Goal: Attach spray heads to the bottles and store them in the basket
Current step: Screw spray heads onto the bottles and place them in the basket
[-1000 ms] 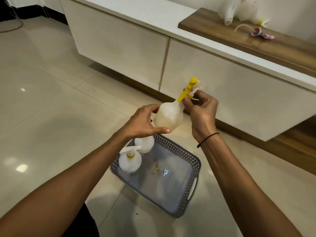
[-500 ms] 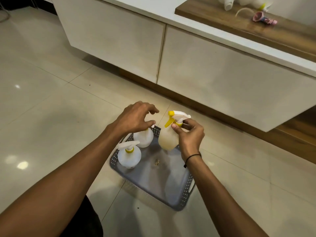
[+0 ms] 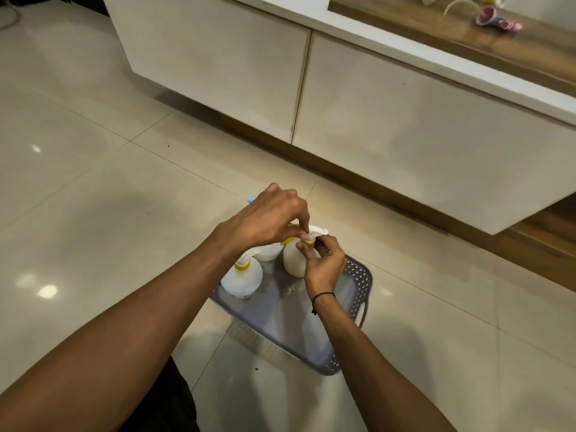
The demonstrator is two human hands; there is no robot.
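In the grey basket (image 3: 358, 363) on the floor, the right hand (image 3: 324, 266) pinches the newest spray bottle (image 3: 294, 260) at its collar while the left hand (image 3: 271, 219) pinches its spray head (image 3: 316, 231), likely seating it; loose spray heads (image 3: 495, 21) wait on the counter (image 3: 467, 42).

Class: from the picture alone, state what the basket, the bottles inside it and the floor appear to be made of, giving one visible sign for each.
Basket: probably moulded grey plastic, matt; its walls are pierced in a regular pattern.
Bottles: likely translucent whitish plastic with a dull sheen and coloured plastic collars.
Floor: glazed or polished cream tiles, seemingly ceramic; thin joint lines and mirror-like light spots show.
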